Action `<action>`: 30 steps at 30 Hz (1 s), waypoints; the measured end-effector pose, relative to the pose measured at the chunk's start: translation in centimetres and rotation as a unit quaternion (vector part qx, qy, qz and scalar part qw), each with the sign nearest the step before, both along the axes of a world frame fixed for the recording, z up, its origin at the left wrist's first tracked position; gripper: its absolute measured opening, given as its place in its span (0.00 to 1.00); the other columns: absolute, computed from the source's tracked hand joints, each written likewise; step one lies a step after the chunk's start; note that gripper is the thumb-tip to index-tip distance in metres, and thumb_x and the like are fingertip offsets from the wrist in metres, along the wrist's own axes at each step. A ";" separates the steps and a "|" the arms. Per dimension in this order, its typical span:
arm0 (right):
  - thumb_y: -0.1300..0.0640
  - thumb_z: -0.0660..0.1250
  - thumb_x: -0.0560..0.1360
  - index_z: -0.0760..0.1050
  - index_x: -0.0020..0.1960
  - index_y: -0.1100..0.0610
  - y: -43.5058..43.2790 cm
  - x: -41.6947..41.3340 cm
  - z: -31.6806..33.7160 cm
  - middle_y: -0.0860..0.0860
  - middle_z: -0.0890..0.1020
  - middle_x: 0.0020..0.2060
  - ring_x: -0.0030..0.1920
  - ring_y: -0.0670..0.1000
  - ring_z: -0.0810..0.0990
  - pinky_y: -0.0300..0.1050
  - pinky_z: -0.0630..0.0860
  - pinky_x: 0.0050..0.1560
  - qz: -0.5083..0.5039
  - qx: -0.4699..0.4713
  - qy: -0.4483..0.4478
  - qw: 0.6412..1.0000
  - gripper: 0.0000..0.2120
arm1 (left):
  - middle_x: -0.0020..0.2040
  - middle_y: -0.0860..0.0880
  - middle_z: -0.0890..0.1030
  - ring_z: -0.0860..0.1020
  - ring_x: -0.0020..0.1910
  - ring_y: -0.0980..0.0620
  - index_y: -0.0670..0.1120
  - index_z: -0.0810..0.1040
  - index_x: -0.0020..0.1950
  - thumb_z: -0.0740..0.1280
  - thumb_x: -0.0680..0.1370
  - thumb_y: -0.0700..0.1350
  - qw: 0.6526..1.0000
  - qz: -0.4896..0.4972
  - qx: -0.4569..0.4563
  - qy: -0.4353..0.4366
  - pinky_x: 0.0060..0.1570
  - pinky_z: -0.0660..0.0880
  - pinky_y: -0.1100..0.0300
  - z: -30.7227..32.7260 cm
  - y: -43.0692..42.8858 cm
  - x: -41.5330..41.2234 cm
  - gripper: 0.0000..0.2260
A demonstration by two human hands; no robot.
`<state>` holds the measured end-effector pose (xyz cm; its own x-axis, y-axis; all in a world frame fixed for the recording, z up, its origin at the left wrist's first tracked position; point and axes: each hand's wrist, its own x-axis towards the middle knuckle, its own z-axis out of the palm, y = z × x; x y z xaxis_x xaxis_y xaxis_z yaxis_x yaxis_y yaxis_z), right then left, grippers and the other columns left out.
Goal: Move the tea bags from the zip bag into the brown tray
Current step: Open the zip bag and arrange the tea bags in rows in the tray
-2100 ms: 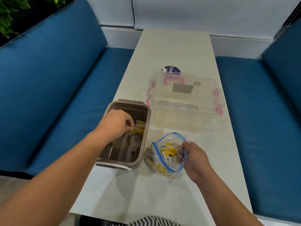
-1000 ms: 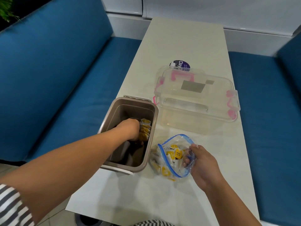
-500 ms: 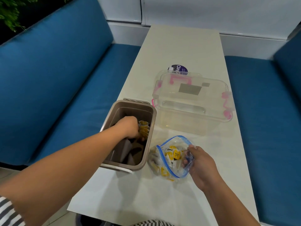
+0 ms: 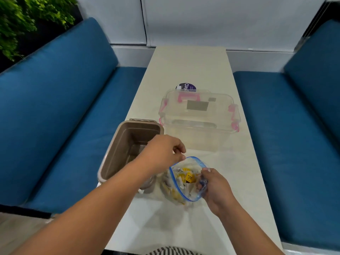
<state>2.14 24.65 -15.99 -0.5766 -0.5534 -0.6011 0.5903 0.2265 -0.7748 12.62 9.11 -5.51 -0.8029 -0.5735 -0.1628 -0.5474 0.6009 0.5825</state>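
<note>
L hand (image 4: 162, 153): fingers loosely curled, empty, just above mouth of clear blue-rimmed plastic zip bag (image 4: 181, 192). R hand (image 4: 216, 189) pinches bag rim. Yellow-tagged tea bags (image 4: 189, 177) inside bag. Brown rectangular plastic tray (image 4: 128, 142) adj. left. Clear pink-latched plastic box (image 4: 198, 116) behind. Long white table (image 4: 189, 65), blue cushioned benches (image 4: 64, 107) both sides. Vs 0.5 s ago: L hand now out of tray.

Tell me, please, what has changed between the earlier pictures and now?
The left hand has let go of its bundle in the brown tray, lifted out and moved right to the mouth of the zip bag; it holds nothing now. The right hand still pinches the bag's rim open, tea bags still inside. Tray, bag and clear box stayed put.
</note>
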 end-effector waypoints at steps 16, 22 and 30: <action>0.57 0.59 0.85 0.75 0.51 0.63 1.8 0.9 -0.6 0.62 0.82 0.48 0.49 0.59 0.81 0.62 0.79 0.58 0.010 0.031 0.030 0.999 0.11 | 0.46 0.49 0.81 0.78 0.42 0.47 0.54 0.81 0.58 0.65 0.80 0.49 0.959 -0.117 -0.163 -0.201 0.39 0.72 0.57 -7.1 6.0 -2.6 0.09; 0.56 0.59 0.85 0.73 0.57 0.68 1.7 0.8 -0.9 0.62 0.81 0.49 0.47 0.60 0.78 0.56 0.76 0.51 -0.007 0.024 0.030 0.999 0.14 | 0.47 0.50 0.81 0.79 0.44 0.48 0.53 0.82 0.53 0.65 0.79 0.45 0.972 -0.107 -0.124 -0.168 0.41 0.75 0.57 -6.3 5.2 -2.0 0.07; 0.58 0.59 0.86 0.74 0.48 0.60 0.8 0.8 -0.3 0.55 0.81 0.40 0.40 0.54 0.79 0.48 0.76 0.42 -0.013 0.008 0.026 1.000 0.11 | 0.44 0.56 0.82 0.79 0.44 0.56 0.53 0.82 0.47 0.72 0.77 0.50 0.999 -0.036 -0.021 -0.028 0.47 0.78 0.58 -3.0 3.8 -0.8 0.02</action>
<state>2.95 25.47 -16.27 -0.6215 -0.5275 -0.5793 0.5558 0.2242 -0.8005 11.84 12.88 -8.49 -0.8322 -0.5226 -0.1852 -0.5333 0.6633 0.5250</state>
